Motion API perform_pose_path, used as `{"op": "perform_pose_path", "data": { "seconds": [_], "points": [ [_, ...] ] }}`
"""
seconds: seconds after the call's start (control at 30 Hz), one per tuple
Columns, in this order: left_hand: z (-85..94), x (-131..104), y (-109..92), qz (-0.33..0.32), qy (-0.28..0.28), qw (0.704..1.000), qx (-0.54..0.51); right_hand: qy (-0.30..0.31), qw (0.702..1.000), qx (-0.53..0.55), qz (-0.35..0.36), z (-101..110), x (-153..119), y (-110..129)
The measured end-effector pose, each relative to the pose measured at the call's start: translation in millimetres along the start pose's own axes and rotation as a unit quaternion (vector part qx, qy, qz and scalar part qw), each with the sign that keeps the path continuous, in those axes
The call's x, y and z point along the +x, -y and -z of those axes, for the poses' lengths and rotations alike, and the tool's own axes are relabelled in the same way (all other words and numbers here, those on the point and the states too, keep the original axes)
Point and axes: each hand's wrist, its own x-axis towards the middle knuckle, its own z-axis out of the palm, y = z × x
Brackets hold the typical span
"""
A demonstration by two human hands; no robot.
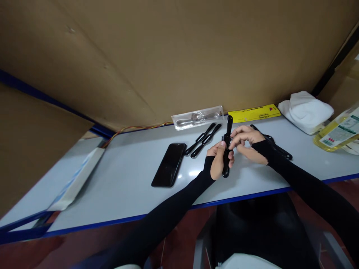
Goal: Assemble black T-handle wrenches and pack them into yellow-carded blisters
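A black spokeshave (226, 167) stands nearly lengthwise away from me, held above the table. My left hand (218, 158) is closed around its middle, thumb on top. My right hand (248, 144) has its fingers bent against the middle of the tool, by the blade area; what the fingertips pinch there is too small to make out. Left of my hands lie two slim black two-handled spokeshave parts (206, 141), side by side. Another black spokeshave (282, 151) lies partly hidden behind my right wrist.
A black phone (169, 165) lies left on the grey table (120, 179). Along the back are a clear blister pack (198, 117), a yellow card (254, 113) and a white cloth bundle (305, 112). A bottle of yellow liquid (338, 130) stands right; a white box (77, 179) is left.
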Motion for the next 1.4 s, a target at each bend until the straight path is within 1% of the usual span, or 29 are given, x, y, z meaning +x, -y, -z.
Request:
{"op": "perform_pose_path", "data": {
  "seconds": [0.13,0.27,0.4,0.53,0.7,0.87,1.0,1.03,1.13,1.27,1.4],
  "points": [
    [2.8,2,2,-0.021,-0.012,1.0,0.017,-0.04,0.999,0.006,-0.032,-1,-1,-1],
    [3.1,2,4,-0.007,-0.011,1.0,0.011,-0.013,1.0,-0.003,-0.016,-1,0,-7],
    [0.8,0,2,-0.002,0.004,1.0,0.004,-0.045,0.998,-0.022,-0.034,1,2,-9],
    [0.4,0,2,-0.005,-0.003,1.0,0.001,-0.02,0.999,-0.021,-0.018,0,1,-6],
    [2.2,2,3,-0.009,-0.004,1.0,0.007,-0.027,0.999,-0.012,-0.028,1,0,-2],
    [1.2,1,6,-0.004,0.008,1.0,0.014,0.009,1.0,-0.022,-0.001,-1,-2,5],
    [0.8,1,5,-0.007,0.002,1.0,0.018,-0.039,0.999,-0.036,-0.007,-3,-3,7],
    [0.9,1,4,-0.007,0.001,1.0,0.016,-0.042,0.998,-0.038,-0.006,-3,-3,6],
    [1.2,1,3,-0.002,0.001,1.0,0.006,-0.025,0.999,-0.026,0.005,-2,-3,5],
    [1.6,1,2,-0.014,0.003,1.0,0.006,-0.048,0.998,-0.029,-0.004,0,-2,2],
    [1.6,1,2,-0.006,0.0,1.0,0.002,-0.037,0.999,-0.026,0.009,2,-1,-1]
  ]
}}
